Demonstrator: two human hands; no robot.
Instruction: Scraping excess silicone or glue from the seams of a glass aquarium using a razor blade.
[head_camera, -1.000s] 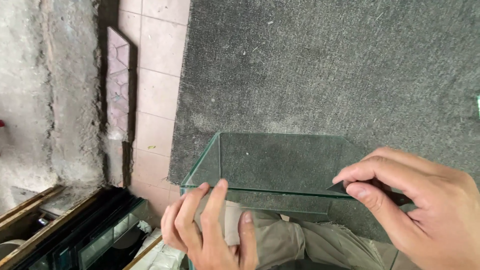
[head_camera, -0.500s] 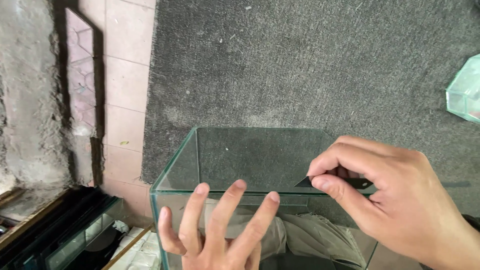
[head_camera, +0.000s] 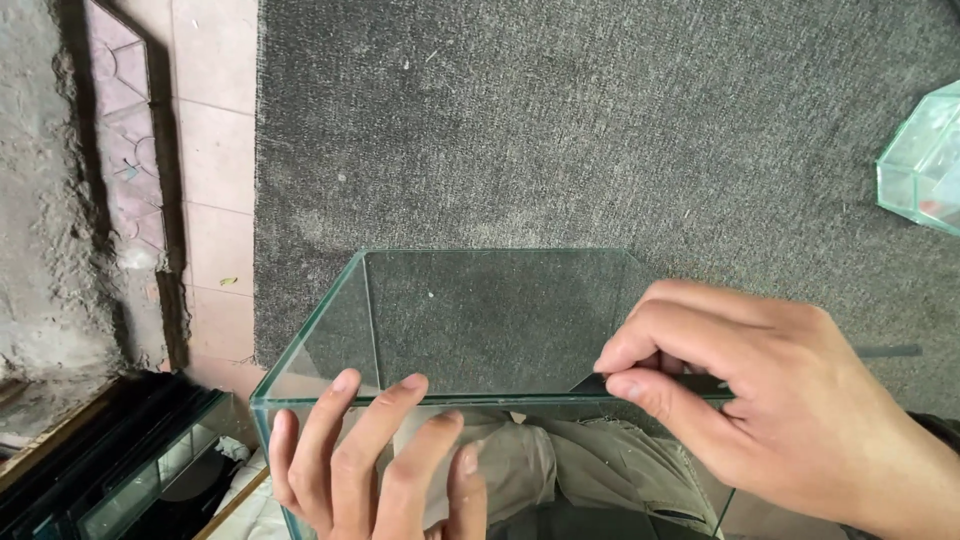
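The glass tank (head_camera: 470, 330), a clear box of thin green-edged panes, now lies closer to the near edge of the dark grey carpet (head_camera: 600, 120) than half a second ago, with its open top turned toward the viewer. The left hand (head_camera: 375, 465), spread wide then, has been laid flat with fingers together on the near pane. The right hand (head_camera: 770, 400) is kept pinched on a thin dark blade (head_camera: 650, 385) (its exact kind cannot be told) at the rim; the scraping or trimming along the edge is judged still under way.
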